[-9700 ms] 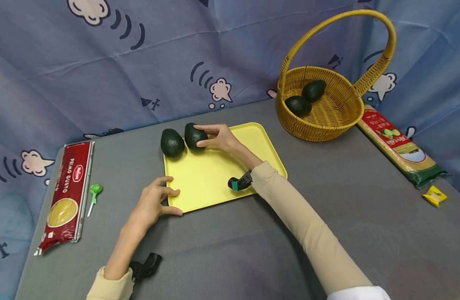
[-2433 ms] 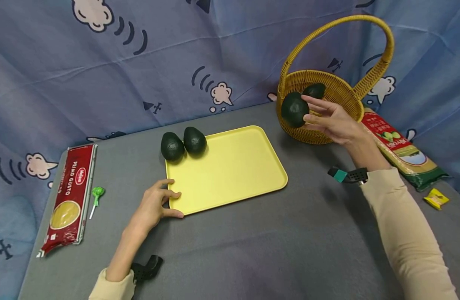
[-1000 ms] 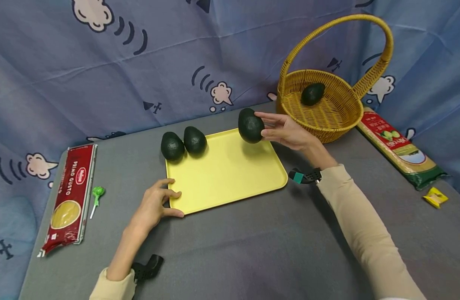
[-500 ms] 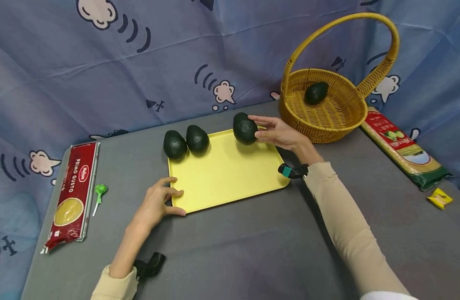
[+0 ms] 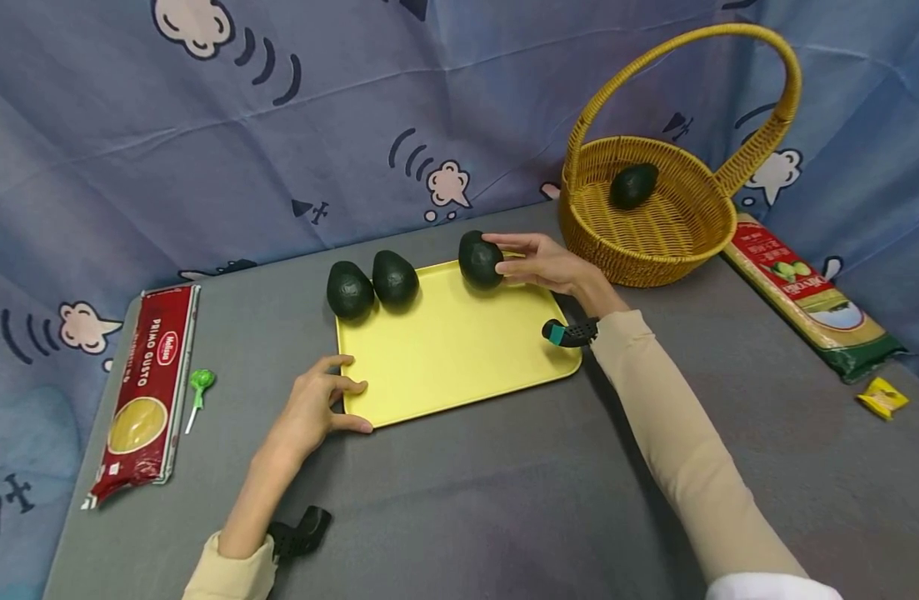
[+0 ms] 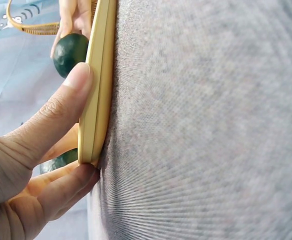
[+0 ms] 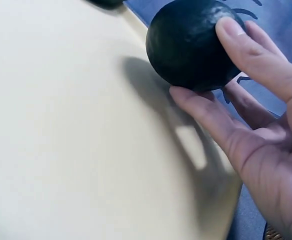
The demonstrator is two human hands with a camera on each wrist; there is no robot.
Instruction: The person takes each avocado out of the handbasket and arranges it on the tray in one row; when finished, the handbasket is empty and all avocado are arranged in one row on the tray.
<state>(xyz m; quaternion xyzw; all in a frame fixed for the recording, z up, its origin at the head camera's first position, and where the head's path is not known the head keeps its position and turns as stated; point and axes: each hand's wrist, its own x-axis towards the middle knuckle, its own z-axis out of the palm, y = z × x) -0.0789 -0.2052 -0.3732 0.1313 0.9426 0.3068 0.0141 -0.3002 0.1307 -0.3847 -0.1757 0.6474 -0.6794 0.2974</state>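
Observation:
My right hand holds a dark green avocado between thumb and fingers, over the far edge of the yellow tray. In the right wrist view the avocado sits close above the tray surface and casts a shadow on it. With thumb and fingers on either side, my left hand grips the tray's near left corner; the left wrist view shows the thumb against the tray's side wall. Two more avocados, a left one and a right one, lie side by side at the far left corner.
A yellow wicker basket with a tall handle stands at the back right, one avocado inside. Beside it lies a pasta pack and a yellow wrapped candy. At left are a red pasta pack and a green lollipop.
The right hand took one avocado from the basket and carried it left to the tray, lowering it slightly over the last half second. The left hand keeps its place at the corner.

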